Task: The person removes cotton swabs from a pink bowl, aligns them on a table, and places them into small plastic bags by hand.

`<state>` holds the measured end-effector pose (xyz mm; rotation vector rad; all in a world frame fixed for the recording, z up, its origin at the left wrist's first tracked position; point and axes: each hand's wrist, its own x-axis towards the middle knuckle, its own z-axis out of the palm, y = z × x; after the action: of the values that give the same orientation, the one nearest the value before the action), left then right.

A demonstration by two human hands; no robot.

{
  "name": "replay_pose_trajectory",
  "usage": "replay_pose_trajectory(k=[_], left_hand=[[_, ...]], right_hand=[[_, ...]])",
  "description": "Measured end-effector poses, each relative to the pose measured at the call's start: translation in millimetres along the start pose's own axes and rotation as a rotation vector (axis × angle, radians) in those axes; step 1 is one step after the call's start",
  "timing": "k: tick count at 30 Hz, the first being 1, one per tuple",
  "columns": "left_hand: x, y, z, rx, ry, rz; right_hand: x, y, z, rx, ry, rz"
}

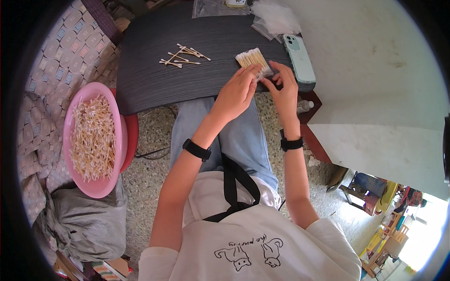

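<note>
A bundle of cotton swabs [252,57] with wooden sticks lies near the table's right side, its lower part apparently inside a small clear plastic bag [266,74]. My left hand [236,92] lays its fingers over the lower end of the bundle, pressing on it. At the bag's near right edge, my right hand [284,91] has thumb and fingers curled around the plastic; the exact grip is partly hidden. Several loose cotton swabs [186,55] lie crossed over one another on the dark table [150,86], left of the bundle.
A white-backed phone [300,58] lies at the table's right edge, against a pale wall. Behind it are stacked clear plastic bags [276,18]. To my left stands a pink basin [123,140] heaped with cotton swabs, beside grey cloth [89,220]. A bottle [304,106] is below the table's right corner.
</note>
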<state>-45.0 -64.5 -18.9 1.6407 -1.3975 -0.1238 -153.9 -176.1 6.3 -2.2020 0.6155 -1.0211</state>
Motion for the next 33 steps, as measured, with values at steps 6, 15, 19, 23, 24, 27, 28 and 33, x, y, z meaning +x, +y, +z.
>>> replay_pose_trajectory(k=[6, 15, 19, 23, 24, 27, 28, 33], left_hand=[[1, 1, -5, -0.052, -0.031, -0.046], [0, -1, -9, -0.101, -0.099, -0.13], [0, -2, -8, -0.116, -0.095, -0.111], [0, -2, -9, -0.112, -0.077, -0.061], [0, -1, -10, -0.096, -0.08, -0.031], [3, 2, -19, -0.195, -0.279, -0.364], [2, 0, -16, -0.196, -0.279, -0.363], [-3, -3, -12, -0.212, -0.035, -0.125]], right_hand=[[21, 18, -8, 0.096, -0.237, -0.022], [22, 19, -6, 0.14, -0.245, -0.009], [22, 19, -8, 0.093, -0.249, -0.006], [22, 23, -5, 0.085, -0.258, 0.009], [23, 24, -5, 0.101, -0.272, 0.06], [23, 26, -8, 0.213, -0.315, 0.082], [22, 27, -9, 0.212, -0.315, 0.081], [15, 26, -10, 0.235, -0.25, 0.053]])
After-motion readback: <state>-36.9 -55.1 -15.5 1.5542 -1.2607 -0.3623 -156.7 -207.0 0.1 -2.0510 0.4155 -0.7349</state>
